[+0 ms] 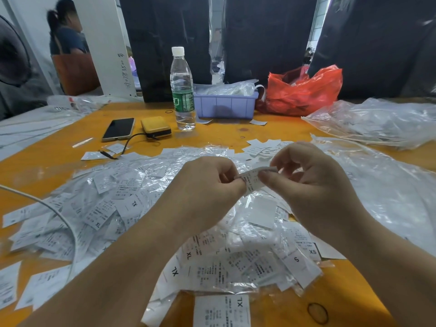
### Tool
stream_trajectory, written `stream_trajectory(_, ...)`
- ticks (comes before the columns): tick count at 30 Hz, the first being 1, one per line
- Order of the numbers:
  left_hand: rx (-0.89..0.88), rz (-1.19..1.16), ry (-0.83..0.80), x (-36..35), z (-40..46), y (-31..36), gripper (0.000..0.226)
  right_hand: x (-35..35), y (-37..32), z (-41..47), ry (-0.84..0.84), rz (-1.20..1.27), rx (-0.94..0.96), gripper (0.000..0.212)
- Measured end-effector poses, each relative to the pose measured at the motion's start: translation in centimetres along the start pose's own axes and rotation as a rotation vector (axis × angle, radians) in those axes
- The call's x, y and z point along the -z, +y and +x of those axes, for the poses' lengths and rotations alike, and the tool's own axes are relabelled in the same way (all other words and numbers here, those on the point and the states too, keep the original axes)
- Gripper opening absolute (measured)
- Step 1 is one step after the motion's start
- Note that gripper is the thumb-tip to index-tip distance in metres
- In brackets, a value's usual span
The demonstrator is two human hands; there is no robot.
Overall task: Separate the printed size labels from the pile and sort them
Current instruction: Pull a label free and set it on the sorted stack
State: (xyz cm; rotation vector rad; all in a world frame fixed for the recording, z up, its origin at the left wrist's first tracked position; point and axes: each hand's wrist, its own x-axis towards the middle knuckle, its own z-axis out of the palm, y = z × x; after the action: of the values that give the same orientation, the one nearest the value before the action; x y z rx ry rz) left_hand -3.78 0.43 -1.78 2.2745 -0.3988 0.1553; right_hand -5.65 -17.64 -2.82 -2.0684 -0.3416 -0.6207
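Left, near: loose pile of printed size labels (101, 213) spread over crinkled clear plastic film (151, 175) on the orange worktop (59, 147); XL faces readable, a white cable (59, 215) crossing them.

Centre: left hand (207, 185), fingers curled, pinching the left end of 1 label (253, 179) held above the pile. Right hand (313, 185), thumb and forefinger pinching the same label's right end. Size mark on it not legible.

Near centre and right: more labels under film, marked XL, S and XS (312, 251).

Handling, judged: labels look very light, thin, limp, apt to cling together or slide on the film; best taken by an edge or corner with fingertip pinches, peeled 1 at a time.

Far: phone (118, 129), water bottle (182, 90), lilac bin (225, 105), red bag (304, 90).
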Motion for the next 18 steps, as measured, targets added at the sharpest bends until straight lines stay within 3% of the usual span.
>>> stream_trajectory(6, -0.069, -0.038, -0.027, -0.35, -0.44, 0.17, 0.013, -0.28, -0.06, -0.18, -0.109, 0.084, -0.016, 0.020)
stream_trajectory(10, -0.163, -0.087, -0.064, -0.61, -0.74, 0.46, 0.012, -0.07, -0.27, -0.28, -0.093, 0.087, 0.023, 0.019)
stream_trajectory(14, -0.184, -0.001, -0.051, -0.78, -0.87, 0.48, 0.011, -0.21, -0.52, -0.40, -0.052, -0.222, 0.182, 0.016)
stream_trajectory(18, -0.169, 0.045, -0.068, -0.97, -0.87, 0.46, 0.016, -0.19, -0.54, -0.46, -0.136, -0.342, 0.135, 0.009)
